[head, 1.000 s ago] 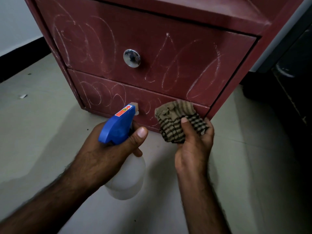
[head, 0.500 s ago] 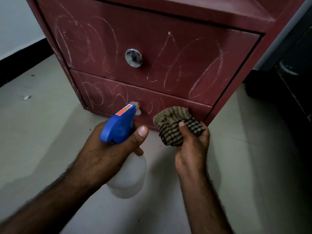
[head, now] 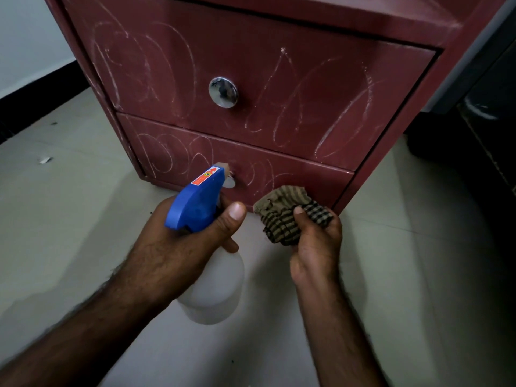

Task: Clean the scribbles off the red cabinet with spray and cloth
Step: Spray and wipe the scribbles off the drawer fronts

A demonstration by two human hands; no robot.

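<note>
The red cabinet [head: 329, 20] stands on a pale tiled floor [head: 83, 233], and two of its drawer fronts are seen. White scribbles [head: 284, 93], mostly loops and long ovals, cover the upper drawer [head: 349, 79] on both sides of its round metal knob [head: 223, 92]. More of them run along the lower drawer [head: 301, 177] and down the left side edge of the cabinet. The left hand [head: 178, 247] grips a spray bottle [head: 215, 289] around its neck, with the thumb lying along the right side of the blue spray head [head: 192, 202]. The cloudy, translucent body of the bottle hangs below the hand, above the floor. The nozzle points at the middle of the lower drawer, where a second knob [head: 229, 182] is partly hidden behind it. The fingers at the trigger are covered, so I cannot tell if they press it. The right hand [head: 315, 247] holds a crumpled cloth [head: 282, 216] with brown and dark stripes, the thumb pressing on top of it and the other fingers curled around it from the right. The cloth is just in front of the lower right corner of the lower drawer; if it touches the drawer I cannot tell. A small white scrap [head: 44, 160] lies on the floor toward its left edge, near a black skirting [head: 36, 99] under a white wall [head: 25, 37]. To the right of the cabinet there is a dark piece of furniture [head: 491, 141], too dim to name.
</note>
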